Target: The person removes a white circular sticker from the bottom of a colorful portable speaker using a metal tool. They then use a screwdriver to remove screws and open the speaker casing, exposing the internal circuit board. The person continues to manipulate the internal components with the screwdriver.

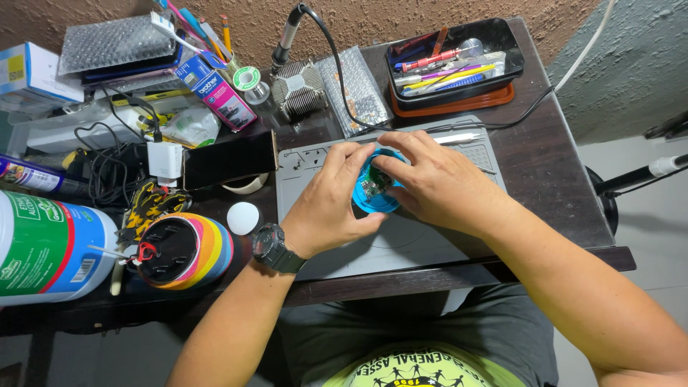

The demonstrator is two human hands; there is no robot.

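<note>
Hands at work over a grey work mat [401,247] on a dark table [552,179], seen from above. Left hand [331,204], black watch [276,249] at the wrist, curled round the near and left side of a small round blue housing [373,203], thumb pressed against its lower rim. Right hand [433,183] laid across the housing's right side, fingers [390,165] bent down onto the green circuit board [373,188] seated inside it; whether those fingertips pinch the board or only press on it, impossible to tell. Housing resting near the mat's middle, largely hidden by both hands. Tweezers [459,137] lying along the mat's far edge. Behind them, a black tray [502,36] crammed with pens and small tools. Off to the left: a dark phone [229,159], a white disc [243,218], a rainbow-striped cylinder [208,251] with a black top, and a large white bottle [43,247] lying on its side.
</note>
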